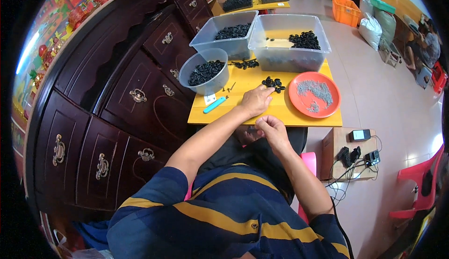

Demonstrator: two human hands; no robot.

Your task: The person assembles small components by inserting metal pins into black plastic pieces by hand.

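Observation:
My left hand (257, 101) lies palm down on the yellow table (243, 111), its fingers stretched to a small pile of black ring-like parts (273, 84); the fingertips touch the pile's near edge. Just past the table's front edge, my right hand (273, 131) is closed with thumb and fingers pinched together; whatever it holds is too small to make out. Right of the pile sits a red-orange plate (301, 108) with many small silvery pins (314, 94). A turquoise-handled tool (215, 105) lies left of my left hand.
Along the table's back stand a round clear tub (222, 83) and two clear plastic bins (204, 43) (290, 58), all holding black parts. A dark wooden cabinet (126, 72) borders the left. Right, a cardboard box (329, 158) carries adapters and cables. Another person (425, 46) sits far right.

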